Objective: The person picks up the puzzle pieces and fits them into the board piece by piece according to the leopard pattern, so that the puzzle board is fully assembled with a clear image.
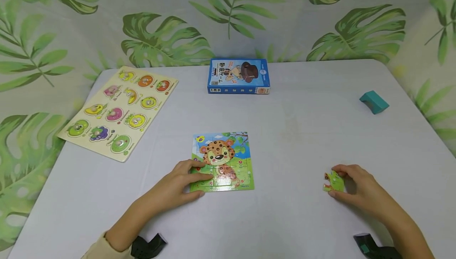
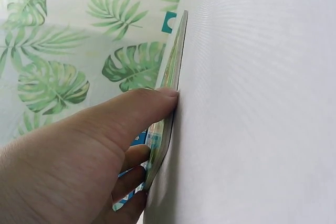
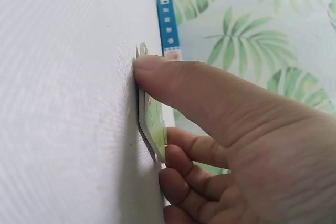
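A square jigsaw puzzle (image 1: 236, 160) with a spotted leopard cub picture lies on the white table, left of the middle. My left hand (image 1: 189, 180) rests on its left side, index and middle fingers stretched over the picture. The left wrist view has the thumb (image 2: 149, 103) against the puzzle's edge. Well to the right, my right hand (image 1: 361, 186) pinches a small green puzzle piece (image 1: 335, 182) between thumb and fingers. Seen edge-on in the right wrist view, this puzzle piece (image 3: 152, 116) is close over the tabletop, partly hidden by the thumb.
A cream fruit peg board (image 1: 117, 132) lies at the far left. Toward the back edge sits a blue box (image 1: 238, 77), and a teal arched block (image 1: 375, 101) stands at the right. A leaf-patterned cloth (image 1: 285, 25) hangs behind the table.
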A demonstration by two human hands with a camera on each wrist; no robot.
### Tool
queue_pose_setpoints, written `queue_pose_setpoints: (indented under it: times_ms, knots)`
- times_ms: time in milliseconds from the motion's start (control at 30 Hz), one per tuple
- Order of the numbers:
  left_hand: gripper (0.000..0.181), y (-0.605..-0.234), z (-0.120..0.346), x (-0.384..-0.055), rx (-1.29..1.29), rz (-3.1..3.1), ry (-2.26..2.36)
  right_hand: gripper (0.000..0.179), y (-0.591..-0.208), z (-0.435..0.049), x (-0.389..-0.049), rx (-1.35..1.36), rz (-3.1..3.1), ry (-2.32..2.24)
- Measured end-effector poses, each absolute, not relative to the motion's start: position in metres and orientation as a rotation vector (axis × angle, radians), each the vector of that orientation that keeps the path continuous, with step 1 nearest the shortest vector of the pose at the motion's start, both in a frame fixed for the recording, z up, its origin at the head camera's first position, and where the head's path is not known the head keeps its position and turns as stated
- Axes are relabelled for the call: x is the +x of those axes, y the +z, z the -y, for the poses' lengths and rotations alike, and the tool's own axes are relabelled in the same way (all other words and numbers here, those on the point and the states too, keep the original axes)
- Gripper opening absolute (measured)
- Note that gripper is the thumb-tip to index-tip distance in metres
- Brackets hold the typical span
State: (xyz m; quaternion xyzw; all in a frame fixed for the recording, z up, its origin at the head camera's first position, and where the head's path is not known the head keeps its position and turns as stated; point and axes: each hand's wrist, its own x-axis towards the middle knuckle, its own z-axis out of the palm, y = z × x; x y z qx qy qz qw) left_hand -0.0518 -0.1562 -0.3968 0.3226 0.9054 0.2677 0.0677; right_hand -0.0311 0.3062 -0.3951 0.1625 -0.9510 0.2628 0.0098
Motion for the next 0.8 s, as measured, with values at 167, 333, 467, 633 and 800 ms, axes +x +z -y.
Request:
queue_pose_setpoints:
  times_ms: [167,333,467,633,800]
  knots:
    - [0.039,-0.397,0.156,-0.052,0.979,-2.724,0.809,0.06,-0.393,-0.302,-0.029,0.474,2.946,0.771]
    - [0.038,-0.398,0.156,-0.052,0.984,-2.723,0.814,0.063,-0.39,-0.296,-0.028,0.526,2.839,0.758]
    - [0.038,-0.398,0.156,-0.052,0.985,-2.726,0.805,0.069,-0.379,-0.283,-0.032,0.635,2.71,0.849]
    - [0.039,-0.397,0.156,-0.052,0.982,-2.741,0.787,0.072,-0.363,-0.256,-0.039,0.806,2.586,0.98]
    - [0.037,-0.397,0.154,-0.051,0.99,-2.768,0.769,0.069,-0.358,-0.219,-0.045,0.911,2.534,1.102]
